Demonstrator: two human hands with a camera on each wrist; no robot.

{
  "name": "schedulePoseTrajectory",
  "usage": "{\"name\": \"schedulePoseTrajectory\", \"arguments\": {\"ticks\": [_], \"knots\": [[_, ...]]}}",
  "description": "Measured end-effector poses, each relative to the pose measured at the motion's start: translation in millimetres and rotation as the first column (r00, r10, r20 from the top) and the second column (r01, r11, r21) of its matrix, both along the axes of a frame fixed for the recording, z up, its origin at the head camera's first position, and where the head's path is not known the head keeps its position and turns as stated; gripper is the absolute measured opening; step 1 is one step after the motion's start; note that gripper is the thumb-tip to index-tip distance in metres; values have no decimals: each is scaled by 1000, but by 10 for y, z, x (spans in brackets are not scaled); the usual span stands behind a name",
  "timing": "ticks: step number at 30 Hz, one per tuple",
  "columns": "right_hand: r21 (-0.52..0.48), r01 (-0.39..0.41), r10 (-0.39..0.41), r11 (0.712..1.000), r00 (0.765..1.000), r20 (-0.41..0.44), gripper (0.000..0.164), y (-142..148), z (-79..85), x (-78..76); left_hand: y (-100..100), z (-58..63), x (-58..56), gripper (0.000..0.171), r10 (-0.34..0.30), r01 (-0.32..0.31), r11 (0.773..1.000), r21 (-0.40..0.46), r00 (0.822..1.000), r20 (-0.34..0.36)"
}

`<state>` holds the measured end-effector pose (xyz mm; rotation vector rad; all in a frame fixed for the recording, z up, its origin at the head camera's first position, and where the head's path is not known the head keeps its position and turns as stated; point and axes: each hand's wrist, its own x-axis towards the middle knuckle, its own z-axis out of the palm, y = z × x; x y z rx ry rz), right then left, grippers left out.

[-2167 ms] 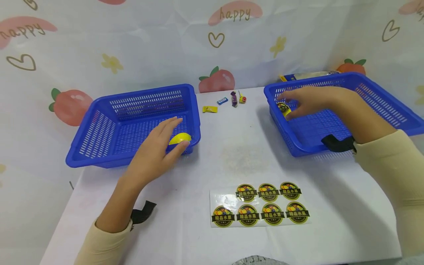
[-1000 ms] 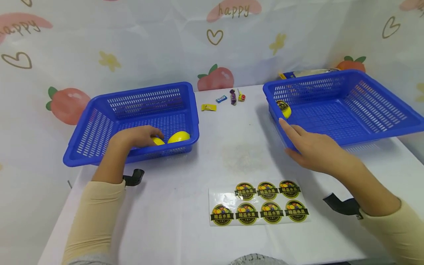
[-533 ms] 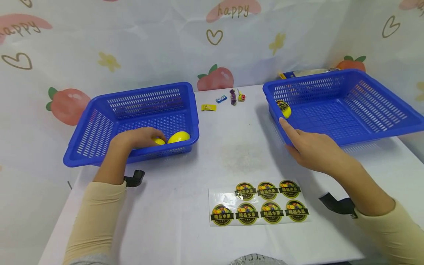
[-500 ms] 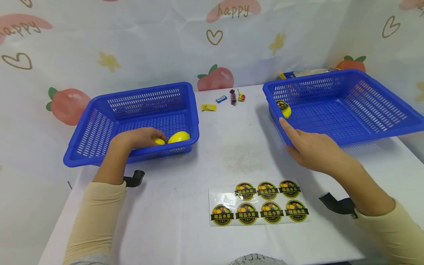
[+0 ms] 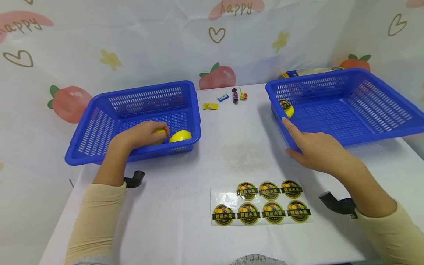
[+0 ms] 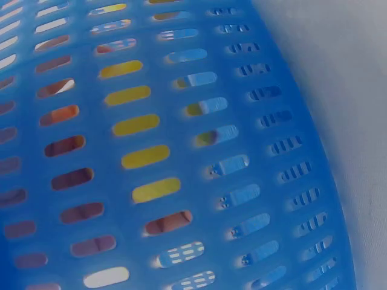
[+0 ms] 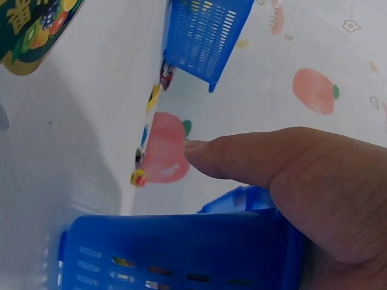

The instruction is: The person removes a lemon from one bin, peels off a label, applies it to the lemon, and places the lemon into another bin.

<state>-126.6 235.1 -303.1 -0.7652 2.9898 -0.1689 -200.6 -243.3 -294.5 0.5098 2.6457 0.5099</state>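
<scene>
In the head view, my left hand (image 5: 140, 134) reaches into the left blue basket (image 5: 195, 110) and grips a yellow lemon (image 5: 160, 133), its fingers curled round it. A second lemon (image 5: 180, 135) lies just right of that hand, by the basket's front corner. Through the slots of the basket wall, the left wrist view shows yellow (image 6: 145, 156). My right hand (image 5: 319, 151) is at the near left corner of the right blue basket (image 5: 374, 138), index finger extended along the rim; its thumb (image 7: 242, 154) is straight. Inside that basket sits a lemon (image 5: 289, 111) bearing a round black sticker.
A sheet of round fruit stickers (image 5: 261, 204) lies at the table's near middle. Between the baskets at the back are a yellow packet (image 5: 210, 106), a blue-wrapped candy (image 5: 223, 98), a purple-wrapped candy (image 5: 235, 96) and a lollipop (image 5: 243, 96). A printed cloth (image 5: 159, 44) hangs behind.
My right hand has drawn back from the stickered lemon to the basket's rim. My left hand, first open above its basket, has gone in, gripped a lemon and lifted it slightly.
</scene>
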Motion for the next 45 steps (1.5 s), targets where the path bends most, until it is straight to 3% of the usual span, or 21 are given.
{"name": "schedulePoseTrajectory", "arguments": {"ticks": [5, 8, 12, 15, 19, 25, 32, 40, 45], "knots": [[-4, 4, -4, 1000, 1000, -6, 85, 3, -9, 2, 60, 61, 36, 34, 96, -85, 993, 78, 983, -158], [-1, 8, -8, 1000, 1000, -8, 85, 7, -14, 3, 124, 114, 59, 40, 160, -111, 977, 184, 948, -275], [2, 15, -15, 1000, 1000, -5, 85, 10, -17, 4, 247, 206, 83, 44, 238, -106, 939, 328, 888, -393], [3, 17, -17, 1000, 1000, -4, 85, 4, -19, 4, 331, 271, 124, 44, 287, -104, 911, 400, 855, -431], [1, 13, -13, 1000, 1000, -12, 85, -6, -19, 2, 439, 335, 209, 46, 314, -89, 887, 453, 836, -450], [-3, 7, -7, 1000, 1000, -28, 84, -8, -21, -3, 613, 415, 319, 49, 268, -1, 878, 479, 829, -491], [-14, -13, 12, 1000, 998, -68, 83, 5, -49, -10, 782, 425, 417, 54, 162, 137, 882, 452, 811, -563], [-9, -8, 7, 1000, 997, -76, 83, 20, -55, -5, 1008, 324, 458, 53, 8, 287, 899, 331, 745, -667], [-2, 5, -5, 1000, 998, -59, 83, 21, -53, -9, 1186, 202, 494, 52, -84, 344, 902, 262, 734, -674]]}}
